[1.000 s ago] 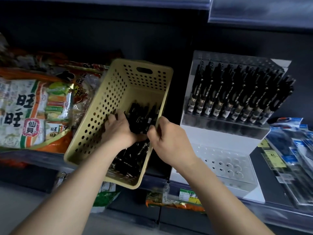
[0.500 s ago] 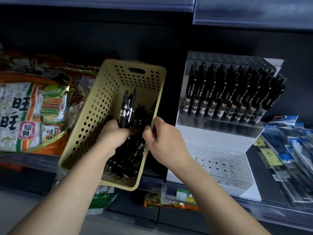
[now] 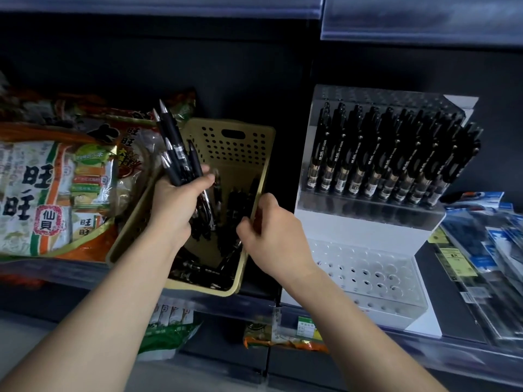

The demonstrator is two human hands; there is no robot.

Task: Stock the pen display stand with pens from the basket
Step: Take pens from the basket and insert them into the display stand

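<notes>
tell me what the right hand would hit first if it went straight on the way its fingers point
Most likely the pens lying in the basket: the right hand points up and left across the basket's right rim. Depth is unclear, so its fingers may touch that rim first.

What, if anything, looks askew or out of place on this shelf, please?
The yellow basket sits crooked, turned at an angle to the shelf edge beside the rice cracker bag, and its near corner appears to overhang. The pens inside lie jumbled. The pen display stand stands straight, and its lower tier's holes are empty.
</notes>
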